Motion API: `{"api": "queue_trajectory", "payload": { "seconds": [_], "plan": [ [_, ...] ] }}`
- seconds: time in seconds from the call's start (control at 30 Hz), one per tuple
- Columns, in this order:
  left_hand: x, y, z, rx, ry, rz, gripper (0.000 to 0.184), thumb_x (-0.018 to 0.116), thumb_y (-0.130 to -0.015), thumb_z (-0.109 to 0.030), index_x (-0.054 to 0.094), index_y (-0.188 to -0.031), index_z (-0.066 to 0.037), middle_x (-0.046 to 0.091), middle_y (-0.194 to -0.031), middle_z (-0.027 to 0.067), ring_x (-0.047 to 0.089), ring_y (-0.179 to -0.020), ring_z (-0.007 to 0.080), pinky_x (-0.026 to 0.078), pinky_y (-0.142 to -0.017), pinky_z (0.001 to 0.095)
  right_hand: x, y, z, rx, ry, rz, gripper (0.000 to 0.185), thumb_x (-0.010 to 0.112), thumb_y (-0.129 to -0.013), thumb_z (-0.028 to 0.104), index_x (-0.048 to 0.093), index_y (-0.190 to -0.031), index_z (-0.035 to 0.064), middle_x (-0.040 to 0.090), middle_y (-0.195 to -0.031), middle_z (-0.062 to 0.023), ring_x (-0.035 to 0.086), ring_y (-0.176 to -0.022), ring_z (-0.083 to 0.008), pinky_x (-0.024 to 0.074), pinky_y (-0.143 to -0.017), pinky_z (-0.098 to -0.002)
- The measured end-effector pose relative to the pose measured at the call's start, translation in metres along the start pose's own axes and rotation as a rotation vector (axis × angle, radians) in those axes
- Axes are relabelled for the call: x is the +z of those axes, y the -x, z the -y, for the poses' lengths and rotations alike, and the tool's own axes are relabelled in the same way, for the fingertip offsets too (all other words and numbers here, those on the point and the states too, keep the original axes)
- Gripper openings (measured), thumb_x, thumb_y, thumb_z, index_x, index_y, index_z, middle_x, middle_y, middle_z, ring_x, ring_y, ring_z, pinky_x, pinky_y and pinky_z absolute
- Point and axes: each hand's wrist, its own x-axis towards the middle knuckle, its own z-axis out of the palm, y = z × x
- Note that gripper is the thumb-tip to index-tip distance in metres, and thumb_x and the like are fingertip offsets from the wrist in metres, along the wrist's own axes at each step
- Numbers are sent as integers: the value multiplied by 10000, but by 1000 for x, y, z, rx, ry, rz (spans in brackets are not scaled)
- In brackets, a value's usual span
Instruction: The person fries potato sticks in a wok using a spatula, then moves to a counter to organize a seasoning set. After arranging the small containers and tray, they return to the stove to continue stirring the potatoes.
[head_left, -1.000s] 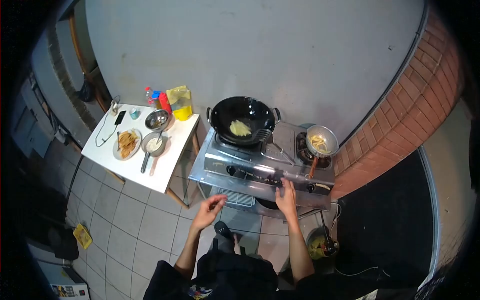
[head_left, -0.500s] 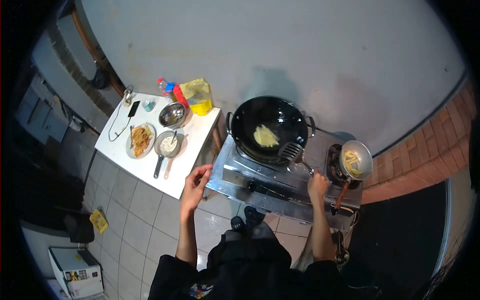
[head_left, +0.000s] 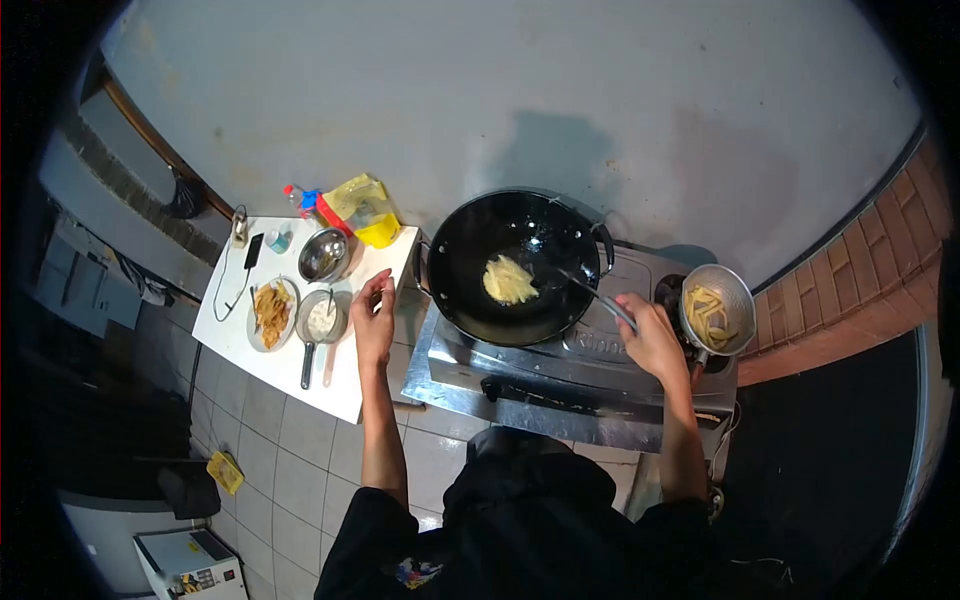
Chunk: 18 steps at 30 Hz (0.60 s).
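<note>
A big black wok (head_left: 465, 310) sits on the left burner, with a pale yellow piece of food (head_left: 509, 281) frying in it. My right hand (head_left: 650, 338) is closed round the handle of a metal spatula (head_left: 600, 298), whose head dips into the wok's right side. Raised between the white table and the wok, my left hand (head_left: 374, 318) has bent fingers and holds nothing that I can see. On the right burner, close to my right hand, a small strainer-like pan (head_left: 740, 310) holds pale strips of food.
On the white table (head_left: 235, 345) at the left stand a plate of fried food (head_left: 271, 313), a saucepan of white batter (head_left: 321, 317), a steel bowl (head_left: 324, 255), a yellow pouch (head_left: 377, 228), bottles and a phone (head_left: 254, 250). A brick wall (head_left: 840, 320) borders the stove on the right.
My right hand has reached the spatula, picked it up from the wok's rim and moved its head into the wok. My left hand has risen beside the table. The view has shifted.
</note>
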Motion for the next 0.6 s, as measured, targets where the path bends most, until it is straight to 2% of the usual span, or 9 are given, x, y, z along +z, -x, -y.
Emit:
{"api": "queue_trajectory", "payload": {
  "seconds": [0.07,0.13,0.2,0.23,0.3,0.33,0.4,0.5,0.6],
  "plan": [
    [7,2,-7,10,-147,15,363,590,-951,-228,607,-1215,22,657,-1088,163,619,-1014,215,470,-899,326,1,-15,8,123,15,22,214,630,-822,30,596,-1028,-18,645,-862,-238,621,-870,-399,480,-754,-430],
    [11,0,-2,4,-155,25,362,601,-944,-214,608,-1202,40,666,-1034,137,623,-956,196,477,-860,315,7,-32,16,226,30,33,223,631,-856,105,615,-1053,2,649,-900,-239,591,-956,-413,458,-830,-467],
    [15,-5,6,34,-167,33,366,614,-932,-200,608,-1170,79,686,-941,118,638,-857,180,499,-783,311,17,-45,21,219,88,-182,188,670,-837,127,655,-977,2,650,-837,-225,601,-926,-383,465,-798,-448],
    [15,-6,9,31,-172,30,366,614,-932,-200,608,-1170,79,686,-941,118,638,-857,180,499,-783,311,22,-52,18,219,83,-178,188,670,-837,127,655,-977,2,650,-837,-225,601,-926,-383,465,-798,-448],
    [17,-8,12,33,-236,42,354,617,-930,-198,619,-1147,81,695,-926,140,644,-829,175,507,-760,311,29,-71,15,267,-87,-261,172,695,-823,144,667,-892,-11,633,-709,-186,617,-702,-348,481,-650,-406],
    [18,-10,15,67,-247,18,339,617,-929,-196,633,-1126,80,698,-893,151,651,-809,173,511,-736,312,30,-78,18,266,-90,-256,172,695,-823,144,667,-892,-11,633,-709,-186,617,-702,-348,481,-650,-406],
    [19,-9,15,54,-270,5,330,613,-932,-192,639,-1122,76,700,-902,156,654,-805,174,510,-735,311,29,-91,25,182,-203,-383,178,700,-818,145,650,-785,-23,609,-628,-147,566,-529,-337,450,-533,-377],
    [19,-10,15,45,-291,0,315,604,-937,-184,647,-1117,70,703,-910,164,659,-795,175,511,-731,308,41,-116,18,27,-132,-504,197,698,-819,139,624,-736,-24,596,-593,-132,562,-501,-324,428,-500,-355],
    [20,-15,19,64,-288,2,306,597,-941,-180,653,-1114,67,705,-902,165,660,-784,174,512,-723,302,46,-136,16,18,-15,-432,228,666,-839,156,613,-717,-29,607,-626,-176,612,-588,-366,455,-536,-409]
  ]
}}
